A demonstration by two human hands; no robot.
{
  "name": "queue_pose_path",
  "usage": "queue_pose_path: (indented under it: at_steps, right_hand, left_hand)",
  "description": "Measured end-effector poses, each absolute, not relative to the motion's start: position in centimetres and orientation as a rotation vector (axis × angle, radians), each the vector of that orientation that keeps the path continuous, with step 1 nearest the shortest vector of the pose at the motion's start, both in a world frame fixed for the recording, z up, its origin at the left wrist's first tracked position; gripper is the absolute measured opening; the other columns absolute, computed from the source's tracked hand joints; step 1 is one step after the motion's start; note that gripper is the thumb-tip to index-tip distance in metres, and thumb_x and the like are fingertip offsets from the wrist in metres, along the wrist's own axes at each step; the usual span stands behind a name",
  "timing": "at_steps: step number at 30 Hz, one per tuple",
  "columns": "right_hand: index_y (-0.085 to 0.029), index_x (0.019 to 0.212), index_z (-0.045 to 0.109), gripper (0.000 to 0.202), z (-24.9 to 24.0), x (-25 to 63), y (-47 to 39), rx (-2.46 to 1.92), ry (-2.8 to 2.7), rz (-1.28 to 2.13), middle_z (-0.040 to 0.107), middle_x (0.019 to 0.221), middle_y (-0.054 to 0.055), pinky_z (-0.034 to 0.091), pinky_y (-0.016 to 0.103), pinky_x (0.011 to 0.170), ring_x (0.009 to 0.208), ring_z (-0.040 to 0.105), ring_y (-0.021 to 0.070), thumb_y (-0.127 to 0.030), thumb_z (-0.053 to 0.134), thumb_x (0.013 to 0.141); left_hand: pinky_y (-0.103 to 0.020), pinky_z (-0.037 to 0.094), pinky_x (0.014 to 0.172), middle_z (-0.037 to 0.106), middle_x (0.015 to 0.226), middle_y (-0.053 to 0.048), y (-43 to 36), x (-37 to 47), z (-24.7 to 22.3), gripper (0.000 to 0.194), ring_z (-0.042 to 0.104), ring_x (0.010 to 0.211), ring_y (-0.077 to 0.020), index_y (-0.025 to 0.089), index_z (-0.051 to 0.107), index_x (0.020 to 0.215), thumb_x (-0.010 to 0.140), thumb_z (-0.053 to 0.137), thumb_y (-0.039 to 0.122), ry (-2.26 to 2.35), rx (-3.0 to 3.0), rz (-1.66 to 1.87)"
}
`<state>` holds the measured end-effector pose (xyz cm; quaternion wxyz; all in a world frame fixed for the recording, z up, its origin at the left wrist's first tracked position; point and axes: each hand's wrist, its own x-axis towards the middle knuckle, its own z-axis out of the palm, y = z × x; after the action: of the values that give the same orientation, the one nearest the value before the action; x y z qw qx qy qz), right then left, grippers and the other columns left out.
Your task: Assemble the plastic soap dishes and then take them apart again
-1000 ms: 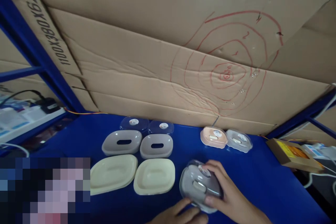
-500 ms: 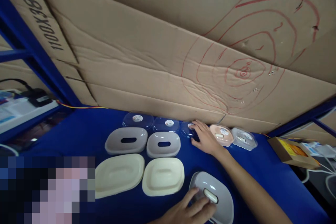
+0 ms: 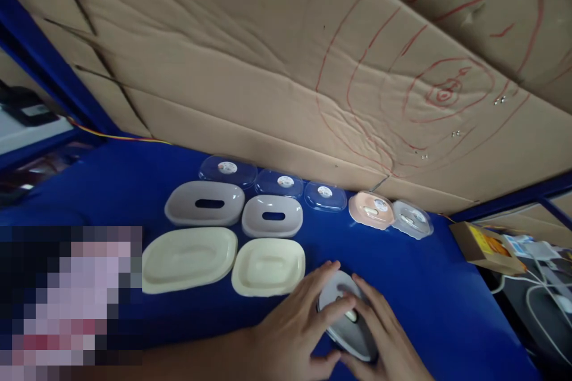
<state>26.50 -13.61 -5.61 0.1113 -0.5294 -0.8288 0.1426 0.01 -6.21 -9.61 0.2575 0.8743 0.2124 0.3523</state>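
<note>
A grey soap dish (image 3: 342,336) lies at the lower middle right, with a cream bar showing through its slot. My left hand (image 3: 308,321) grips its left side, thumb low and a finger reaching over to the slot. Around its right side curls my right hand (image 3: 388,333), fingers along the rim and over the top. Beside my left hand sit a small cream tray (image 3: 269,265) and a large cream tray (image 3: 192,257). Behind these are a small grey dish (image 3: 288,223) and a large grey dish (image 3: 179,205), each with an open slot.
Along the cardboard wall (image 3: 250,83) lie a large clear lid (image 3: 210,169), a middle clear lid (image 3: 268,178), a right clear lid (image 3: 337,197), a lidded pink dish (image 3: 361,211) and a lidded grey dish (image 3: 409,220). A cardboard box (image 3: 473,244) stands right. Pixelation covers the lower left.
My right hand has come back from the right clear lid by the wall to the grey soap dish. Both hands now hold the dish, which has turned and tilted. The view has shifted.
</note>
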Motion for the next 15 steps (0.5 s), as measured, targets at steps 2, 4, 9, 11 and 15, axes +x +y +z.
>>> queue_pose_path:
  at_steps: [2,4,9,11,15]
  right_hand:
    - [-0.035,0.160,0.043,0.081,-7.2,26.7,-14.7,-1.493,-2.312,0.486,0.048,0.166,0.017,0.058,0.058,0.112,0.148,0.055,0.0412,-0.051,0.080,0.091]
    - [-0.035,0.154,0.048,0.074,-8.1,27.2,-15.3,-1.421,-2.190,0.606,0.052,0.163,0.017,0.059,0.055,0.111,0.146,0.057,0.0410,-0.056,0.079,0.090]
    - [-0.035,0.148,0.052,0.062,-8.2,29.4,-14.8,-1.379,-1.977,0.726,0.055,0.158,0.018,0.059,0.057,0.108,0.143,0.059,0.0426,-0.070,0.061,0.097]
    - [-0.034,0.147,0.052,0.058,-7.7,30.6,-13.4,-1.417,-1.951,0.663,0.055,0.158,0.018,0.058,0.057,0.109,0.144,0.058,0.0416,-0.068,0.056,0.100]
    - [-0.032,0.145,0.055,0.051,-6.7,32.0,-8.8,-1.537,-2.120,0.481,0.047,0.164,0.016,0.052,0.057,0.117,0.151,0.051,0.0367,-0.048,0.070,0.100]
  left_hand:
    - [-0.053,0.046,0.123,0.028,0.172,-0.027,-5.9,0.0,-9.8,0.114,0.039,0.158,-0.0406,0.021,0.026,0.165,0.074,0.095,0.028,0.535,2.326,0.867]
    - [-0.049,0.047,0.122,0.041,0.166,-0.025,-5.6,0.1,-9.9,0.121,0.047,0.153,-0.0372,0.022,0.018,0.167,0.076,0.096,0.034,0.494,2.257,0.794]
    - [-0.049,0.047,0.122,0.046,0.162,-0.024,-5.4,0.2,-10.0,0.131,0.049,0.151,-0.0375,0.023,0.015,0.170,0.070,0.100,0.037,0.479,2.272,0.728]
    - [-0.053,0.048,0.120,0.044,0.163,-0.025,-5.9,0.3,-9.9,0.135,0.050,0.149,-0.0402,0.023,0.016,0.171,0.068,0.102,0.037,0.549,2.396,0.706]
    - [-0.061,0.049,0.114,0.047,0.160,-0.026,-7.3,0.0,-9.9,0.101,0.056,0.141,-0.0440,0.025,0.035,0.166,0.084,0.089,0.048,0.717,2.646,0.637]
